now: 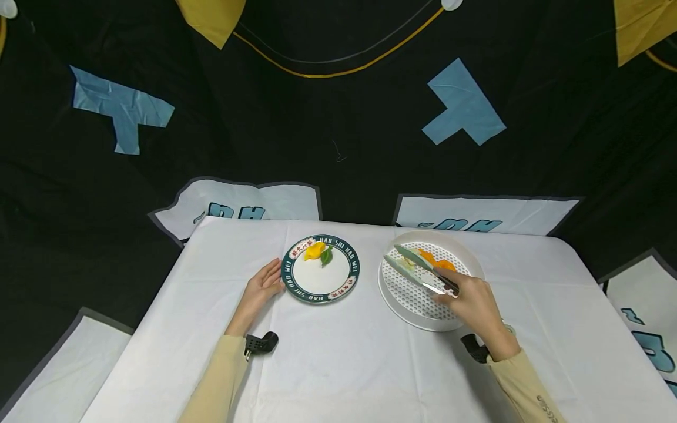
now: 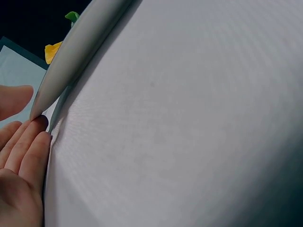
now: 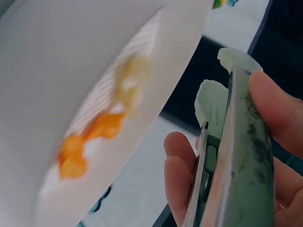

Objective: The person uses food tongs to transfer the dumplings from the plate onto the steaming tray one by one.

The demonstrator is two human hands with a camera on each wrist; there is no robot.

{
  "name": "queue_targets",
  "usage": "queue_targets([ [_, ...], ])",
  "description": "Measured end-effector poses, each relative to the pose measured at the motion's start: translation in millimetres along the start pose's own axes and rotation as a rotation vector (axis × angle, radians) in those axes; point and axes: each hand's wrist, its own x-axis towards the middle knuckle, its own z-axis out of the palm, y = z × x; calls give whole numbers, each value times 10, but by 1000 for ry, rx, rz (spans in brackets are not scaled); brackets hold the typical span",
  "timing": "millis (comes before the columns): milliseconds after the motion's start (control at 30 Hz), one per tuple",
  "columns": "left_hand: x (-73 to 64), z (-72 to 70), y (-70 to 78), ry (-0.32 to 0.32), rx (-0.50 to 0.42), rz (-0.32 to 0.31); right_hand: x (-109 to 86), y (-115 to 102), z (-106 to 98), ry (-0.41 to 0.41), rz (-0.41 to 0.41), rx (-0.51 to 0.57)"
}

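My left hand (image 1: 262, 286) is beside a white plate (image 1: 317, 279) with a green lettered rim. Its fingers are fairly straight, and the fingertips touch the rim in the left wrist view. On the plate lie a yellow piece (image 1: 314, 250) and a green leaf (image 1: 327, 256). My right hand (image 1: 472, 296) grips a pair of tongs (image 3: 251, 156) with green, leaf-shaped tips. These tips stand apart above a white perforated colander (image 1: 399, 299). Orange pieces (image 1: 441, 263) and blurred pale yellow pieces (image 3: 132, 80) lie inside it. Whether the tips touch a pale piece, I cannot tell.
A white cloth covers the table (image 1: 338, 358), whose far edge runs behind the plate and colander. Beyond hangs a black curtain (image 1: 338, 135) with blue tape patches. A wrist camera (image 1: 261, 342) sits on the left wrist, close above the cloth.
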Motion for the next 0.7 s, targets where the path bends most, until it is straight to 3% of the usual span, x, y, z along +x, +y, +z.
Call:
queue_targets([
  [300,11,8,9,9,-9,-7,229,-333,275,-78,-67,36],
  [700,14,0,15,14,-2,-9,546,-556,583,-178,-129,9],
])
